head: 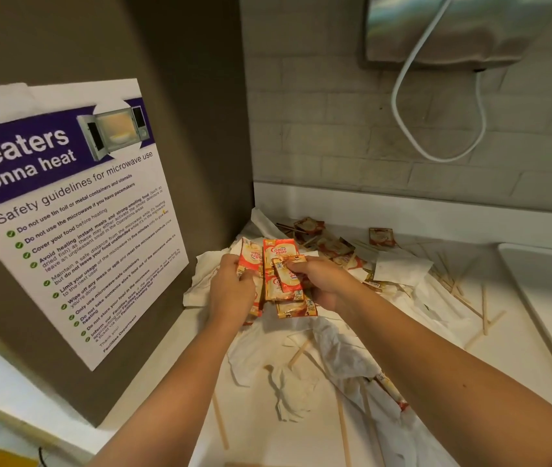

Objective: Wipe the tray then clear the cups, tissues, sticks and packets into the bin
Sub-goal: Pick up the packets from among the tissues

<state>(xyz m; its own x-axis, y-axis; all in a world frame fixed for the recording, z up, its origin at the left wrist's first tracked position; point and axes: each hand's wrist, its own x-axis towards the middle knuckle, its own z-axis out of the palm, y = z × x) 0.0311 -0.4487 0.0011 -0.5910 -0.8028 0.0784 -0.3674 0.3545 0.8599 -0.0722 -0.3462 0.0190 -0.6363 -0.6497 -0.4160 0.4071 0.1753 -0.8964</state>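
Note:
Over a white counter (510, 345), my left hand (232, 291) grips a red-and-cream creamer packet (250, 256) with more packets under it. My right hand (321, 284) pinches another packet (286, 273) on top of a small stack of packets (281, 252). Crumpled white tissues (338, 352) lie beneath and around both hands. Several wooden stir sticks (485, 308) are scattered over the counter. More brown and cream packets (308, 227) lie at the back by the wall. The white tray (551, 284) shows at the right edge. No cup or bin is in view.
A brown cabinet side with a microwave safety poster (65, 210) stands close on the left. A tiled wall runs behind the counter, with a steel dispenser (453, 28) and a looping white cable (436, 143) above.

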